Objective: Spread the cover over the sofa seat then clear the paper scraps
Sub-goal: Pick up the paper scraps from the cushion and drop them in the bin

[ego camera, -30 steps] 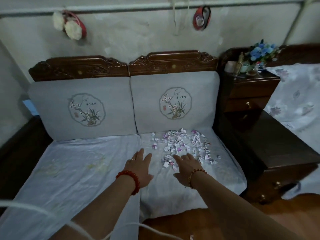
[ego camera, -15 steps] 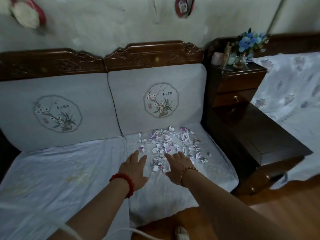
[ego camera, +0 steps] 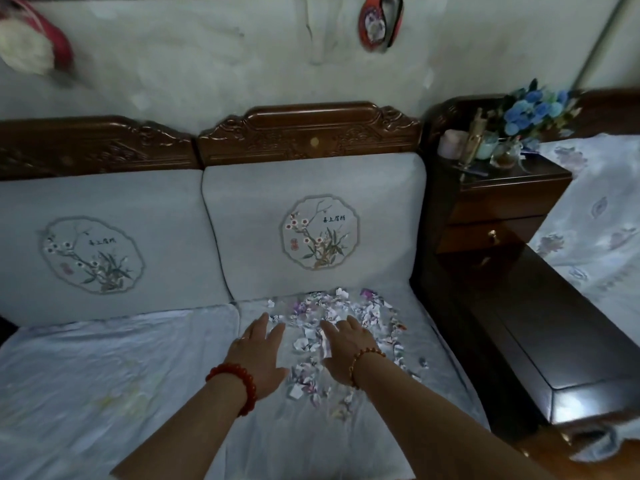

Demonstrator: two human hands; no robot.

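A thin white cover (ego camera: 104,375) lies spread over both sofa seat cushions, wrinkled on the left one. Several white and purple paper scraps (ego camera: 332,310) are scattered on the right seat, from the backrest down towards the front edge. My left hand (ego camera: 258,355) rests flat on the cover at the left edge of the scraps, fingers apart, a red bead bracelet on its wrist. My right hand (ego camera: 346,351) lies palm down on the scraps, fingers apart, an orange bead bracelet on its wrist. Neither hand holds anything.
Two grey back cushions (ego camera: 311,223) with flower embroidery stand under a carved wooden frame (ego camera: 308,133). A dark wooden side cabinet (ego camera: 519,306) adjoins the right seat, with blue flowers (ego camera: 533,109) and bottles on top. A floral sheet (ego camera: 595,220) lies at far right.
Both hands have slid forward over the right seat into the scraps; the right hand now lies on them. The camera has come closer and turned a little right.
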